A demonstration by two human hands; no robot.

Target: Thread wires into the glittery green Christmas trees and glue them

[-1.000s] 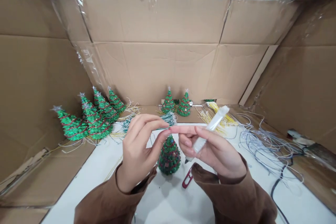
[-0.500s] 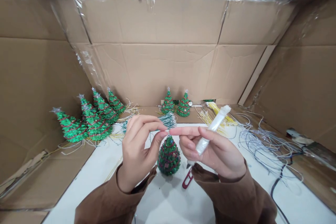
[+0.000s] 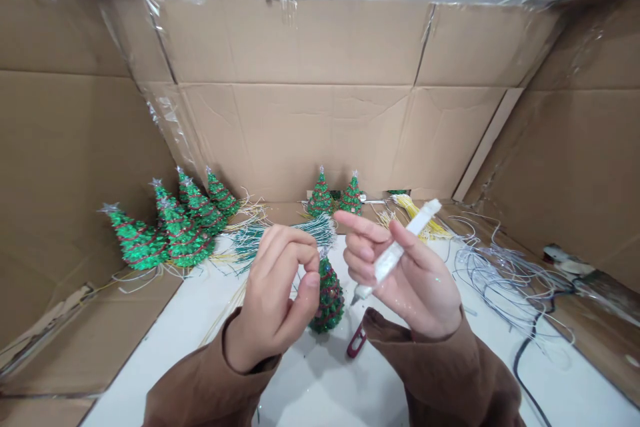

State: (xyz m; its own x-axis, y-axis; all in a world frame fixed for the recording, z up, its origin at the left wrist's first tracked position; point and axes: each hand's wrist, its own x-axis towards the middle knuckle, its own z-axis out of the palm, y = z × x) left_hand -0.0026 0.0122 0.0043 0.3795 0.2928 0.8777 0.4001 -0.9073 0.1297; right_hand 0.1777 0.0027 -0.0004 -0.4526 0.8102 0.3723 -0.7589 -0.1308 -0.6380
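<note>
A small green tinsel Christmas tree (image 3: 331, 300) with red garland stands upright on the white tabletop, its left side partly covered by my left hand (image 3: 286, 290). That hand's fingers are curled, with thumb and forefinger close together beside the tree; whatever lies between them is hidden. My right hand (image 3: 405, 267) is closed around a slim white tube (image 3: 390, 260) with a dark pointed tip, which slants down to the left. Its forefinger stretches out to the left above the tree's top. Below the tube lies a dark red slotted handle (image 3: 357, 340).
More tinsel trees (image 3: 187, 230) lean at the left; two smaller trees (image 3: 321, 193) stand at the back. Green wire bundles (image 3: 250, 240), yellow wires (image 3: 417, 213) and tangled white wires (image 3: 493, 280) lie around. Cardboard walls (image 3: 295, 127) enclose the table; a black cable (image 3: 525, 353) runs along the right.
My fingertips have parted above the tree. The left hand has shifted slightly right and down; the right forefinger has risen, with the white tube still held.
</note>
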